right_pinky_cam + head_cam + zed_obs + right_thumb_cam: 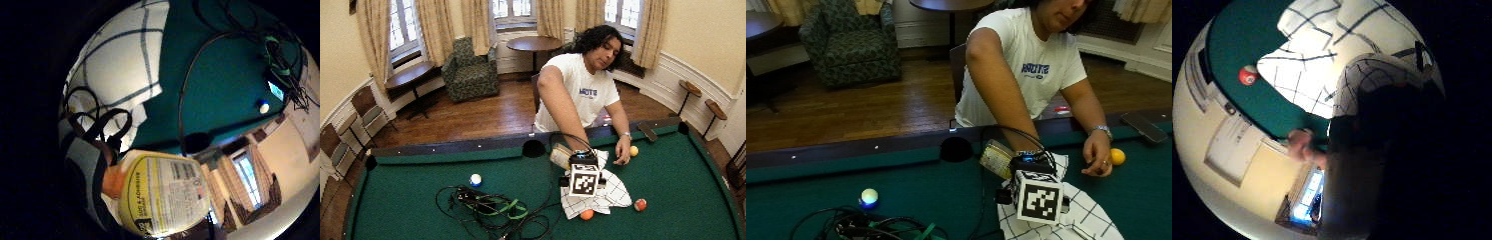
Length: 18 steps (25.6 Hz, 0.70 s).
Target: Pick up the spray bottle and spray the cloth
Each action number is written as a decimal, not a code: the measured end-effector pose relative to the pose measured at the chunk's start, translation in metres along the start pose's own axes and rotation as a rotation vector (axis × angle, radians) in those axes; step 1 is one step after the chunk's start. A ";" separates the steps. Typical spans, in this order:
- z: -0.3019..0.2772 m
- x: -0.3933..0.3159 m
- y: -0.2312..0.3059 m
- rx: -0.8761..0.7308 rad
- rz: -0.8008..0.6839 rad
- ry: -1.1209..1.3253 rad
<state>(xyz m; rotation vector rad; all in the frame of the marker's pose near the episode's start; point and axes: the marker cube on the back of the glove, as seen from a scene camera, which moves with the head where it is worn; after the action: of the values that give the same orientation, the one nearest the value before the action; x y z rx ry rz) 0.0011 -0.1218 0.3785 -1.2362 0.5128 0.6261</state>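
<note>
**Spray bottle in the gloved hand above the checked cloth**

Outside view: a person in a white T-shirt leans over the green counter (826, 175). The right hand (1022, 167) is over the near end of the cloth (1082, 217), a white piece with thin dark grid lines lying crumpled on the felt. From the left of that hand juts the spray bottle (997, 158), showing a yellow and white printed label; it tilts, its long axis slanting up toward the far rail and the corner pocket (956, 149). Which end is the nozzle cannot be told here. The bare left hand (1097, 159) rests loosely curled on the felt to the right, just beside a yellow ball (1117, 156). A white and blue ball (869, 196) lies well to the left.

Wide outside view: the bottle sits at the cloth's far edge, off the felt, in the hand. An orange ball (587, 214) touches the cloth's near edge; a red and white ball (640, 204) lies just right of it.

Little-finger palm view: the bottle's label fills the space close to the palm, yellow band beside grey small print, with the cloth spread beyond.

Thumb palm view: fingers (1303, 145) curl round the bottle's dark body, holding it.
</note>
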 end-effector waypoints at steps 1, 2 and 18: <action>0.004 0.000 -0.003 -0.015 0.011 0.012; 0.008 -0.001 -0.006 -0.027 0.021 0.023; 0.019 0.001 -0.018 -0.079 0.022 0.045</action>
<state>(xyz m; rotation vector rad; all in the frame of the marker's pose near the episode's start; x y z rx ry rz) 0.0145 -0.1069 0.3953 -1.3239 0.5441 0.6429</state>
